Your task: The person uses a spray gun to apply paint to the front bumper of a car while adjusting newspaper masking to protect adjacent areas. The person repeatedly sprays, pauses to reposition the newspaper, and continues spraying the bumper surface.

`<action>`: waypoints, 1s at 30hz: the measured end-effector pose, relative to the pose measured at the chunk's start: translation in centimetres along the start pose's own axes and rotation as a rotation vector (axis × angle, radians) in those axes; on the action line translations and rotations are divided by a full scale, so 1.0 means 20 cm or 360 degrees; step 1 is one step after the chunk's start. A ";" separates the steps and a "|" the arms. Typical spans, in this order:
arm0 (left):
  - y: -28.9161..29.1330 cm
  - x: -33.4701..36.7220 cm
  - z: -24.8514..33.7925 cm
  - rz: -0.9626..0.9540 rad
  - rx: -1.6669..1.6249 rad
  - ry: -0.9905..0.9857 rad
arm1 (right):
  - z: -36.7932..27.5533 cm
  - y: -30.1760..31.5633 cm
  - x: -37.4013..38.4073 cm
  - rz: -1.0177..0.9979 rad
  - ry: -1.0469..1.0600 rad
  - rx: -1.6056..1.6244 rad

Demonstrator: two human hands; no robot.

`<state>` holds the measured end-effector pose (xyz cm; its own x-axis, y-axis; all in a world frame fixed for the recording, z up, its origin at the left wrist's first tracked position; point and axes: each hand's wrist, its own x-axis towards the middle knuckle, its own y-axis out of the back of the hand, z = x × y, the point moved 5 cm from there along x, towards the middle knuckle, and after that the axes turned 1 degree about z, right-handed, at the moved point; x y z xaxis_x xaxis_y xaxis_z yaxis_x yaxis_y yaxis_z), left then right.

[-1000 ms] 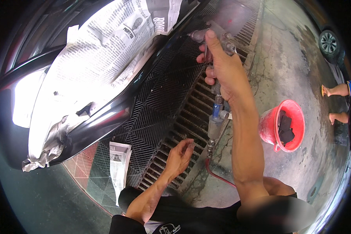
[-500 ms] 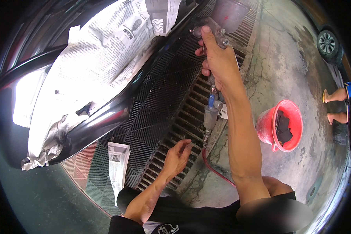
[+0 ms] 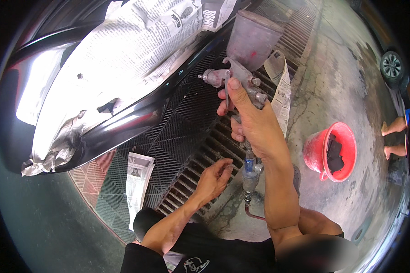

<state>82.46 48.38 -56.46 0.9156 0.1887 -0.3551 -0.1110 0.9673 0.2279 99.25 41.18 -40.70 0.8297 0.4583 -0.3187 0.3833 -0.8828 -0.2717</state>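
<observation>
My right hand [image 3: 257, 120] is wrapped round the handle of a metal spray gun [image 3: 241, 75], thumb over its back and fingertips near the trigger. A cloudy, paint-stained cup [image 3: 254, 38] sits on top of the gun. Below the grip, a small air filter with a blue band [image 3: 249, 170] joins a thin red hose [image 3: 254, 215]. My left hand [image 3: 214, 182] hovers over the drain grating, fingers loosely curled, nothing visible in it. To the left, sheets of newspaper [image 3: 118, 59] cover most of a glossy black car body panel [image 3: 132, 125].
A red bucket [image 3: 314, 150] holding dark pads stands on the concrete at right. Folded newspaper [image 3: 137, 182] lies on the floor tiles, another sheet [image 3: 282, 95] beside the drain grating [image 3: 218, 148]. A person's bare legs [image 3: 396, 126] and a car wheel [image 3: 391, 65] show far right.
The spray gun in my right hand has come lower and nearer, so its whole cup shows. My left hand has shifted slightly right and up. The newspaper beside the grating has come into sight.
</observation>
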 end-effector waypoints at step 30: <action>0.00 0.02 0.00 -0.0029 0.0172 0.0152 | -0.32 0.43 0.39 0.0560 0.0389 0.0066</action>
<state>82.87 48.52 -56.55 0.8756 0.1916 -0.4434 -0.0477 0.9478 0.3154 111.60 36.61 -39.79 0.9807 0.0876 -0.1750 0.0472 -0.9737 -0.2230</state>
